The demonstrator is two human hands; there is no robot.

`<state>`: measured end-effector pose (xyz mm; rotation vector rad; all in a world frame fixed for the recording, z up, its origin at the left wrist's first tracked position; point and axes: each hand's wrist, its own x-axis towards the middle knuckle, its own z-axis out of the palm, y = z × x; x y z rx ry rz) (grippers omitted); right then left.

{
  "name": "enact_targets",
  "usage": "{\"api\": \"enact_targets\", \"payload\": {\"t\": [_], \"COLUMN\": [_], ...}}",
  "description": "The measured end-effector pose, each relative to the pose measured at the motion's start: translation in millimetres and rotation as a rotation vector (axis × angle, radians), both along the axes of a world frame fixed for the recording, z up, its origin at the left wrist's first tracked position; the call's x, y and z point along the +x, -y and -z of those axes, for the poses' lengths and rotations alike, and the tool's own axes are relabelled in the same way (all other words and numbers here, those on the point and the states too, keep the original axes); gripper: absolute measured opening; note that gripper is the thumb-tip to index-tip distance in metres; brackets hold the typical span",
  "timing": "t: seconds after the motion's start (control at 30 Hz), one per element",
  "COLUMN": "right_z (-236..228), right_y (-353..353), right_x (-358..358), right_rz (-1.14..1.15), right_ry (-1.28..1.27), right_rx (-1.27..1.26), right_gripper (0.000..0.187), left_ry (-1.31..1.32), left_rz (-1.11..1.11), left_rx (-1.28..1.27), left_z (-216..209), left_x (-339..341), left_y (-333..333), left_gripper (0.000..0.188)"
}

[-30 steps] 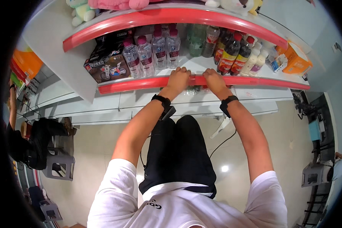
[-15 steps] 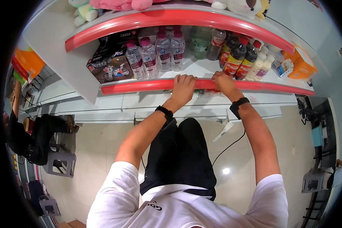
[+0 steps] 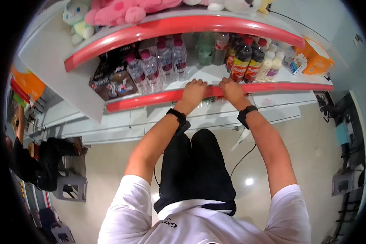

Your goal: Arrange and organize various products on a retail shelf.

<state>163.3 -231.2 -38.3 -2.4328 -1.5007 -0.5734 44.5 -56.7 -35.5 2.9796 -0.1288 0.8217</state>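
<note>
Both of my hands are on the red front edge point(image 3: 150, 98) of the lower shelf, close beside each other. My left hand point(image 3: 194, 93) has its fingers curled over the edge, in front of the gap between the bottle groups. A short way to its right, my right hand point(image 3: 232, 91) also bends its fingers over the edge, just below the dark soda bottles point(image 3: 242, 57). Behind my left hand, to the left, stand several clear water bottles point(image 3: 151, 71) with pink caps. Beyond the hands are a green bottle point(image 3: 205, 49) and a clear one with a label point(image 3: 221, 48).
Boxes with toy vehicle pictures point(image 3: 114, 83) fill the shelf's left end. White bottles point(image 3: 270, 67) and an orange box point(image 3: 313, 59) stand at the right. Plush toys point(image 3: 130, 10) lie on the upper shelf, with its red edge point(image 3: 183, 25). At far left, a person point(image 3: 49, 158) sits by a grey stool point(image 3: 71, 188).
My view has tilted and shifted slightly, so the shelf slants more. Both hands stay on the red edge, now slightly nearer each other. The bottles keep their places.
</note>
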Motion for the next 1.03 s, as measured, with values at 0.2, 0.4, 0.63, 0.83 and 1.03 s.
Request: {"api": "enact_targets", "payload": {"t": [0.2,0.4,0.63,0.83,1.03], "right_z": [7.1,-0.2,-8.7,-5.4,-8.4], "right_y": [3.7,1.7,-6.0,-9.5,-45.7], "right_x": [-8.8,-12.8,-14.9,-14.3,-9.3], "right_rz": [0.040,0.028,0.086,-0.061,-0.132], "right_ry": [0.076,0.043,0.047,-0.003,-0.095], "right_rx": [0.047,0.060,0.138,0.165,0.284], "right_gripper": [0.023,0.019,0.020,0.019,0.018], "left_ry": [-0.063,0.010,-0.034,-0.012,0.014], "left_rz": [-0.001,-0.003,-0.064,-0.015,0.065], "left_rx": [0.054,0.081,-0.167,-0.266,-0.085], "left_z": [-5.2,-1.5,-4.4,-2.6,2.0], "left_x": [2.1,0.6,15.1,14.8,8.9], "left_y": [5.2,6.5,-5.5,-11.9,-14.8], "left_gripper": [0.025,0.026,0.011,0.014,0.030]}}
